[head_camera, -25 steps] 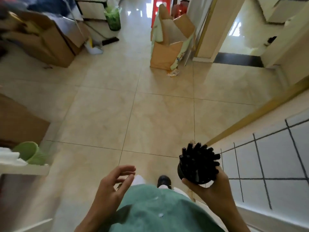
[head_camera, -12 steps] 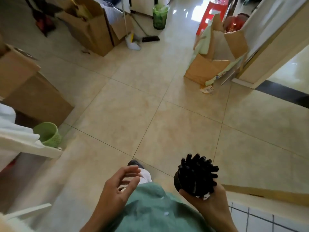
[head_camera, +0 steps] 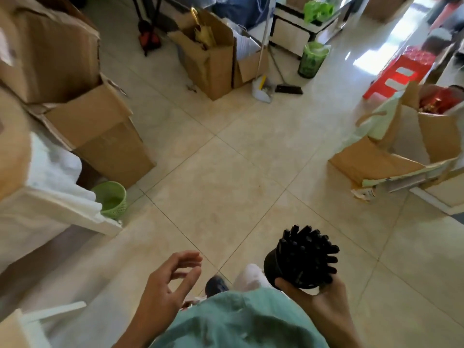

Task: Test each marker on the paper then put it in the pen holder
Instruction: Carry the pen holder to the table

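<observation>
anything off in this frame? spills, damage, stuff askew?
No spill. The pen holder is tipped sideways in the right hand, its black markers fanned out. No test paper is in view. The left hand holds nothing. A torn cardboard box lies collapsed on the floor at right.

A single wide-angle view looked down from the person's head, tilted forward over a green-clad torso (head_camera: pixel 236 320) at the bottom edge. Nearest the lens were the left hand (head_camera: pixel 168 285) at lower centre and the right hand (head_camera: pixel 313 297) just to its right, with the pen holder (head_camera: pixel 288 270) of markers (head_camera: pixel 308 249). Beyond them the tiled floor (head_camera: pixel 226 184) stretched away, its straight joints bowed by the lens. Cardboard boxes (head_camera: pixel 100 131) stood at the left, a red stool (head_camera: pixel 401 71) lay far to the right, and a green bin (head_camera: pixel 311 59) sat at the far end
</observation>
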